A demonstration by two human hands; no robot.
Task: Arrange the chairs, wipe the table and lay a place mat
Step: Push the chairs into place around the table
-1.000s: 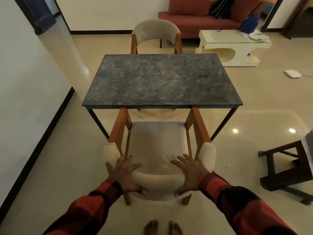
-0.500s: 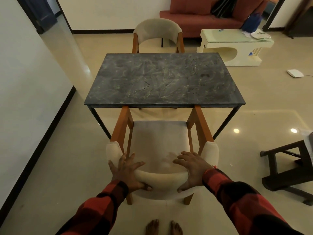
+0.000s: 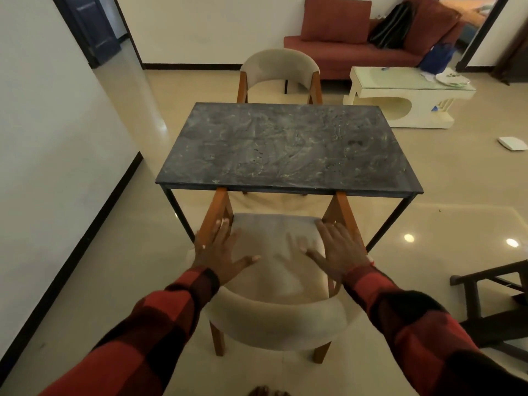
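Both hands were lifted off the beige curved-back wooden chair (image 3: 274, 315). Chair front is hidden under the dark marble table (image 3: 285, 144). Left hand (image 3: 220, 252) and right hand (image 3: 337, 252) are spread wide, motion-blurred, nothing held.

dark grey marbled table (image 3: 285, 147) — beige chair (image 3: 274, 318), red-black checked sleeves (image 3: 177, 312).

**user1:** what's the person wearing?

**user2:** long flannel-type shirt, big red and black checks, left sleeve (image 3: 148, 332) and right sleeve (image 3: 423, 330) both buttoned down to the wrist. Thin red band (image 3: 360, 267) at the right cuff. Bare toes (image 3: 267, 391) at the bottom edge, so no shoes.
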